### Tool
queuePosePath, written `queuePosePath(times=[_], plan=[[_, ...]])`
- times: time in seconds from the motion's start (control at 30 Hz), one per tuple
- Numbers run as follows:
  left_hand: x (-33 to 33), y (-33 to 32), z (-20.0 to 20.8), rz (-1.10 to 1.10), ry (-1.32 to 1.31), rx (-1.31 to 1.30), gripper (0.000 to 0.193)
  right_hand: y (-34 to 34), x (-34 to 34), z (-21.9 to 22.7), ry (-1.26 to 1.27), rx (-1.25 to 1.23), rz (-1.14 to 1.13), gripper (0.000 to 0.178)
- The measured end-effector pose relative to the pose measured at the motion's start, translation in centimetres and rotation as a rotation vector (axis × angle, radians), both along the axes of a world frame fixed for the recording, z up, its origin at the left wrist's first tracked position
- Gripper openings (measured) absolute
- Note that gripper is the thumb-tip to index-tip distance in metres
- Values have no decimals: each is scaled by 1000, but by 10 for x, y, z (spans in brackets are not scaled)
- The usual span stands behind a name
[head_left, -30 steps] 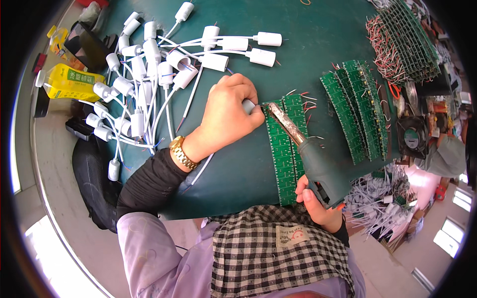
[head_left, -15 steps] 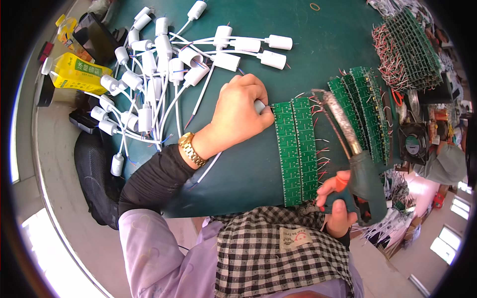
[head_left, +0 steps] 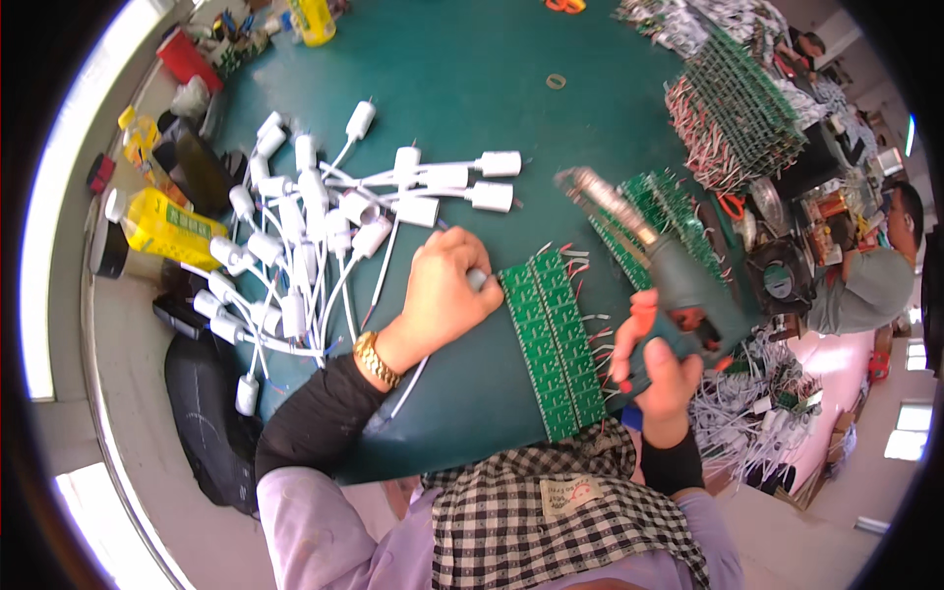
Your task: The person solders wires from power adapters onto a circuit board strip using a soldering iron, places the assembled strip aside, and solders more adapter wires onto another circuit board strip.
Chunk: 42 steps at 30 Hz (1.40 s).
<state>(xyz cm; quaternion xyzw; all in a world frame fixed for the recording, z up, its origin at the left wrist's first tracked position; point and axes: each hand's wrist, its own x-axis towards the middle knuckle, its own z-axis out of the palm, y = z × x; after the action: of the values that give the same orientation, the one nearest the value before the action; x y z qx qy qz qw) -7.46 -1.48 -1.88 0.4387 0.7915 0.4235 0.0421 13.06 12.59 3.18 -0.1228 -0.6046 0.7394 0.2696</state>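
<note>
Gripping a soldering gun [head_left: 686, 285], the right hand [head_left: 669, 383] has swung rightward; the left hand [head_left: 444, 290] clasps a pale cylinder [head_left: 477, 279].

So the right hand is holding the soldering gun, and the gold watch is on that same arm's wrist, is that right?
Not quite: the gold watch is at the wrist of the left hand, as the head view shows. The right hand is indeed holding the soldering gun.

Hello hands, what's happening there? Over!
Left hand gripping pale socket near green boards. Right hand holding soldering iron away from them. Iron partly hides other boards.
</note>
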Motion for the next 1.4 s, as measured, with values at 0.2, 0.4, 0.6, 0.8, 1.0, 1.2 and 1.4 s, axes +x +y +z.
queuePosePath(times=[0.2,0.4,0.6,0.8,1.0,1.2,1.4], plan=[[4,-2,0,-9,14,9,10,-9,10,-23,79,-258,9,37],[3,-2,3,-12,7,-1,9,-8,22,-18,76,-329,-31,38],[0,-1,3,-31,25,-24,9,-10,29,-18,-2,-274,94,49],[0,0,3,-39,32,-30,9,-13,32,-31,120,-328,61,58],[-3,-1,2,-48,17,-84,7,-14,31,-40,71,-261,73,56],[-4,-3,0,-43,-5,-63,5,-16,33,-38,36,-268,95,56],[-4,-2,0,-45,-7,-92,5,-20,38,-35,-124,-141,195,46]])
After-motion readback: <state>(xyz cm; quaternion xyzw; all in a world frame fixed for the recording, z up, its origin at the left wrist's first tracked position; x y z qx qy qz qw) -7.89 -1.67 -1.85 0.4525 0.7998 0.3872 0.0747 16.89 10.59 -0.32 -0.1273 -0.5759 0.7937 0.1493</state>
